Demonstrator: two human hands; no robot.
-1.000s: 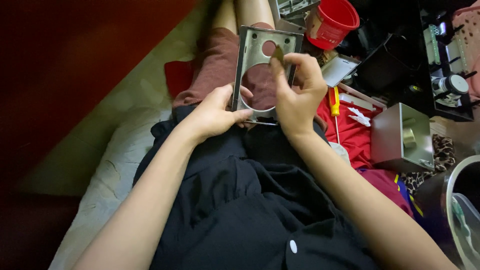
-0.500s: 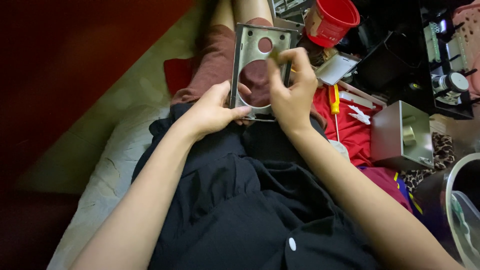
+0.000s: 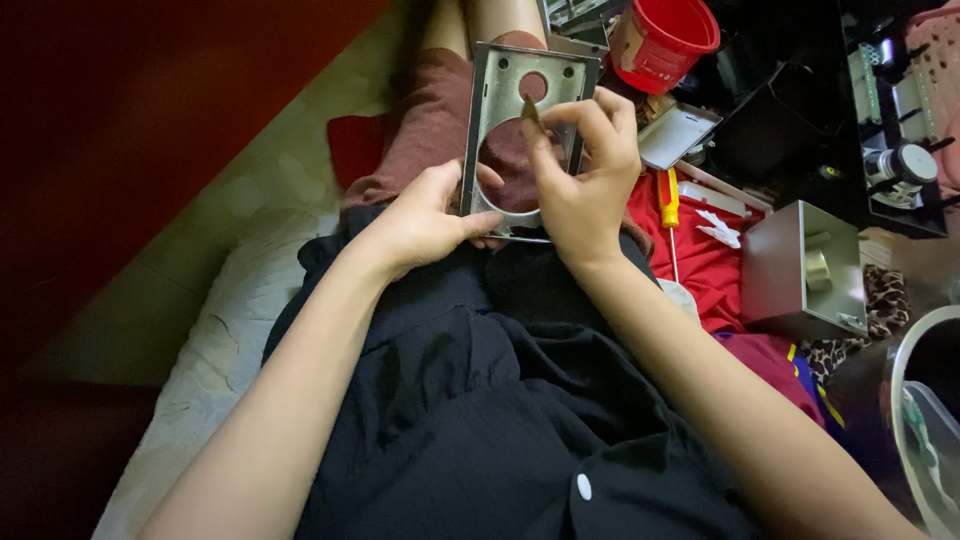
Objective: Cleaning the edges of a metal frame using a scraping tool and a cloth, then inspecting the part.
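**Right hand lifts a small piece off the frame**

Since a second ago, your right hand [image 3: 585, 175] has come off the frame's right edge and now pinches a small dark piece [image 3: 531, 108], fingers together on it, over the frame's large round opening. What that piece is, you cannot tell; it looks like a thin sliver.

Your left hand [image 3: 425, 215] clamps the metal frame [image 3: 480, 120] at its lower left corner, thumb across the bottom rim. You hold the frame tilted above your lap, over the brown shorts.

Beside your right wrist a yellow-handled screwdriver [image 3: 671, 205] lies on red cloth [image 3: 700, 270]. A red bucket [image 3: 662, 40] stands just beyond the frame, and a grey metal box [image 3: 800, 275] sits further right.
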